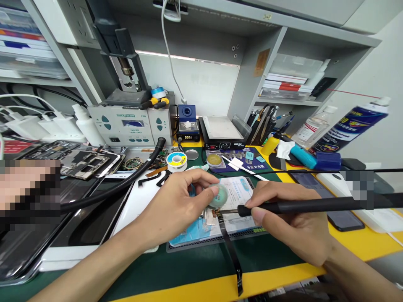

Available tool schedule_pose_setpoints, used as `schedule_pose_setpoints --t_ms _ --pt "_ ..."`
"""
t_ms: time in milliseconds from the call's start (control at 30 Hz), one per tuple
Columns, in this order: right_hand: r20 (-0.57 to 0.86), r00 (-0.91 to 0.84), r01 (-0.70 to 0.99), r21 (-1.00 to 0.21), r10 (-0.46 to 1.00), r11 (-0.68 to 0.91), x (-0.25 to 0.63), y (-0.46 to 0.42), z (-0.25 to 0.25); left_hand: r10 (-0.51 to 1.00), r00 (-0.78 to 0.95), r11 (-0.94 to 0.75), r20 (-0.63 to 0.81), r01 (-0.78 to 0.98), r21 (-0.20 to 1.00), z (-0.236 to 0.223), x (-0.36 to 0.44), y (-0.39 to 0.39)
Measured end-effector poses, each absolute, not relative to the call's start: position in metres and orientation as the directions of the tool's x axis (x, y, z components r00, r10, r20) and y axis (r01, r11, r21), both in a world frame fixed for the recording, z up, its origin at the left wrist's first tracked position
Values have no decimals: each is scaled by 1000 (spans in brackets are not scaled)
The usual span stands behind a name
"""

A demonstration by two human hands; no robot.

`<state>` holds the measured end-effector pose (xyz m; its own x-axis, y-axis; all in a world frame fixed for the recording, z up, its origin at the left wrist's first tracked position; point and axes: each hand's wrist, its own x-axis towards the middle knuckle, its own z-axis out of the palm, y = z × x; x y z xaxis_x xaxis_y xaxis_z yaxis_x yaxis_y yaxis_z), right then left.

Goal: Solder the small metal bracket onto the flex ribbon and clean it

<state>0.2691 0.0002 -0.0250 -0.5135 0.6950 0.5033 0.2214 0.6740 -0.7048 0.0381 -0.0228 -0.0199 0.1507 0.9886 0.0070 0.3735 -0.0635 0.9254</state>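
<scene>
My left hand [185,201] grips a round, translucent green tub [219,196] between thumb and fingers. In my right hand [291,222] is a soldering iron [267,208] with a black handle, held like a pen. Its thin tip points left and meets a small electronic part [215,214] just below the tub. From that part a black flex cable [231,253] hangs down over the mat towards the table's front edge. Beneath both hands lies a blue-and-white printed pad [237,191].
A hot-air station [132,123] stands at the back left, its black hose [138,167] curving across. Behind the hands are a solder spool [176,160], a yellowish flux tin [214,160] and a heating plate [222,128]. Phones [327,203] lie right; opened devices [85,161] lie left. A spray can [351,126] stands far right.
</scene>
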Motion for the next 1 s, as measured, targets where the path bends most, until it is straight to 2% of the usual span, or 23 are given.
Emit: schedule_pose_setpoints --t_ms 100,233,300,400,567,1000 --pt "410 -466 211 -809 784 549 269 3 -26 990 142 -45 -10 378 925 -20 39 -23" --pt "126 -374 61 -985 919 160 269 10 -27 992 120 -16 -28 351 936 -20 37 -22" --pt "2 -344 -60 -998 939 -19 268 14 -25 996 94 -25 -2 285 958 -20 35 -22" --pt "-97 -306 -201 -966 947 -163 268 20 -22 1000 7 -23 22 184 983 -22 32 -21" --pt "-147 -305 -257 -939 941 -230 268 26 -21 993 -118 6 3 76 997 -22 30 -23" --pt "-159 -316 -269 -930 935 -250 270 31 -25 995 -18 99 -97 148 984 -20 15 -23"
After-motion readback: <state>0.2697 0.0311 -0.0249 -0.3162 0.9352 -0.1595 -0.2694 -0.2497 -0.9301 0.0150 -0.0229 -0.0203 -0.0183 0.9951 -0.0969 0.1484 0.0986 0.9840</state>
